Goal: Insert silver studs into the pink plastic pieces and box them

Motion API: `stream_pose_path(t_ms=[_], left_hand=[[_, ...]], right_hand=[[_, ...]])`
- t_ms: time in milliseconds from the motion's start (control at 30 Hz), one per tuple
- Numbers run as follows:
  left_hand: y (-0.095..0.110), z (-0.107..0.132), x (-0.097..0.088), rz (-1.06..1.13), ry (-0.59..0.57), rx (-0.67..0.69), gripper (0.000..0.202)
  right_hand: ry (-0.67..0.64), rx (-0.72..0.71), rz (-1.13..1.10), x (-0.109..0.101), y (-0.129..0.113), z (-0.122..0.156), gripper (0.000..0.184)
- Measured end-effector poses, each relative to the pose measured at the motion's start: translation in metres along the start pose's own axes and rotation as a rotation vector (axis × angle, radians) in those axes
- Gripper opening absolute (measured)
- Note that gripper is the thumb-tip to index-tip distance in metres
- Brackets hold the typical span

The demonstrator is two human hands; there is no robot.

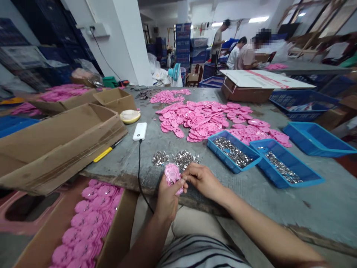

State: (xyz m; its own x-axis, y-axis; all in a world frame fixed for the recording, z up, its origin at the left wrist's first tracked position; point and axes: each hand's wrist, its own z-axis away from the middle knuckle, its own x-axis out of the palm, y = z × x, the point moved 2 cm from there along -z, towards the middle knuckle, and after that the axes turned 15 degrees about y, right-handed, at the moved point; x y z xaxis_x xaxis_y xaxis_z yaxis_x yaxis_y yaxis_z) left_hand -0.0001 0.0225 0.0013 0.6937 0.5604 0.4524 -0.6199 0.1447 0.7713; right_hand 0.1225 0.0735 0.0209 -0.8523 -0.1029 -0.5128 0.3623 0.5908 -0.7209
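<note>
My left hand [167, 195] grips a flat pink plastic piece [172, 172] with a rounded, scalloped outline, held over the table's front edge. The thumb lies across its lower part. My right hand [200, 179] is closed in a pinch at the piece's right side, touching near the left thumb; whatever sits between its fingertips is too small to make out. Just beyond the hands lie two heaps of small shiny metal parts [184, 159]. A large spread of similar pink pieces [199, 119] covers the table further back.
Two blue trays [237, 169] [281, 182] of metal parts stand at right, near another blue tray [318, 139]. At left are a white power bank [140, 131] with a black cable, a yellow-handled cutter [103, 154] and cardboard boxes [64, 137]. Below, a carton [125, 223] holds stacked pink pieces.
</note>
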Motion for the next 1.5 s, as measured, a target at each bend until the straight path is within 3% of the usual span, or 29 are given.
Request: stream_pose_path(t_ms=[267, 367, 500, 667, 767, 933, 1033, 1333, 1500], left_hand=[[0.004, 0.001, 0.001, 0.012, 0.009, 0.05, 0.038], [0.004, 0.001, 0.0, -0.018, 0.069, 0.1, 0.036], [0.005, -0.001, -0.002, -0.111, 0.156, 0.263, 0.029], [0.0, -0.003, -0.006, -0.239, 0.223, 0.388, 0.029], [-0.003, -0.002, -0.005, -0.179, 0.197, 0.326, 0.032], [0.002, 0.0, 0.001, 0.117, 0.013, 0.087, 0.033], [0.004, 0.001, 0.002, 0.129, -0.008, 0.004, 0.04], [0.0, 0.004, 0.006, 0.169, 0.004, -0.01, 0.043], [-0.001, 0.007, 0.004, 0.175, -0.044, 0.071, 0.041]], right_hand=[[-0.016, 0.082, -0.143, -0.006, -0.008, -0.002, 0.022], [0.003, 0.261, -0.226, -0.003, -0.007, 0.0, 0.023], [0.059, 0.491, -0.332, 0.002, -0.006, 0.003, 0.033], [0.014, 0.473, -0.233, 0.005, -0.009, 0.001, 0.035], [0.015, 0.457, -0.19, 0.004, -0.009, 0.0, 0.034], [0.097, 0.432, -0.282, 0.001, -0.007, 0.002, 0.033], [0.134, 0.376, -0.243, 0.002, -0.007, 0.005, 0.029], [0.098, 0.296, -0.151, 0.005, -0.009, 0.005, 0.015], [0.217, 0.375, -0.224, 0.007, -0.01, 0.009, 0.017]])
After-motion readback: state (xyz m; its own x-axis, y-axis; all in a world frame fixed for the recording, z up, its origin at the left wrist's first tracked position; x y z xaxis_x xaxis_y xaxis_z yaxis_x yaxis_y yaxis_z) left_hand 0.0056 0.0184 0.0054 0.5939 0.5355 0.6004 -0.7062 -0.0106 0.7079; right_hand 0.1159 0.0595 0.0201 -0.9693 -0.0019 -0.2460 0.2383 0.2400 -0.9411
